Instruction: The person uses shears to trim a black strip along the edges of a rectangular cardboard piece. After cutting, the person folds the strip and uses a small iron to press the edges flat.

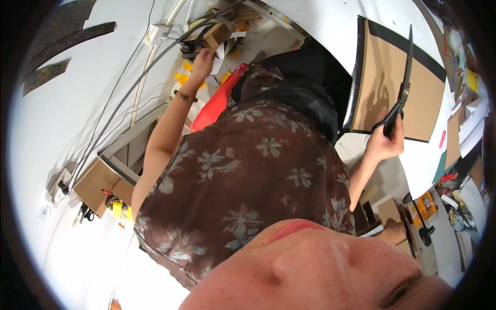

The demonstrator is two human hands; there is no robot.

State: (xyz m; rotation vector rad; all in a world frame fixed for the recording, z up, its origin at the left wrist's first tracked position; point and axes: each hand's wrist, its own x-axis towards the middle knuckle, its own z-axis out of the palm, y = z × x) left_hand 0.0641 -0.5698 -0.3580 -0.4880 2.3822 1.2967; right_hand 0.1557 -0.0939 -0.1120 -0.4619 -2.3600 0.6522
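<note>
Scissors (405,94) in curled right hand (389,143), white paper (218,61) pinched in left hand (203,64)

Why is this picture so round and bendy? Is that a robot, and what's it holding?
No robot: these are a person's two bare hands. The picture comes from a wide camera worn on the head, looking down, so straight edges bend. The right hand holds scissors with black handles. On the white table lies a brown board with black strips along its edges. White paper shows at the fingers of the left hand, but I can't tell how it's held.
</note>
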